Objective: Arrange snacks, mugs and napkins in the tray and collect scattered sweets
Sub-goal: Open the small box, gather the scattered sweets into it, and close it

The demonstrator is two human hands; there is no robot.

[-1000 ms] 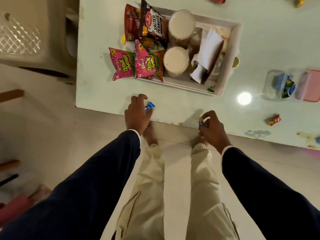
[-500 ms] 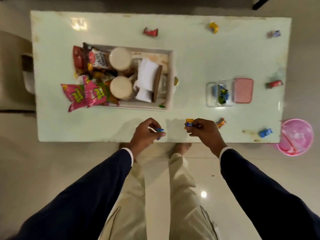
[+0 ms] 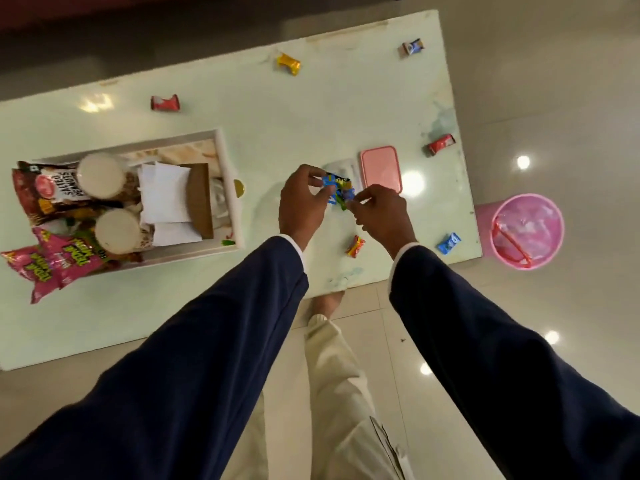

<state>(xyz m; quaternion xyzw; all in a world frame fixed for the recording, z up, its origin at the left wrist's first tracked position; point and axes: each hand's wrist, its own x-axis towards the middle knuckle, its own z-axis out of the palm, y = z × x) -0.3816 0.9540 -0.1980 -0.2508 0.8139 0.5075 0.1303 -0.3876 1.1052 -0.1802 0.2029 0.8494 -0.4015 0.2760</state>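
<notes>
Left hand, right hand: both pinching.

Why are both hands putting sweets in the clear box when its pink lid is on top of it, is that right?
Not quite. The head view shows the pink lid off, lying on the table beside the clear box. The left hand and right hand do hold sweets over the open box.

I note a pale green counter, a pink lid, a pink bin, navy sleeves, cream trousers, and sweets in red, yellow and blue wrappers.
</notes>
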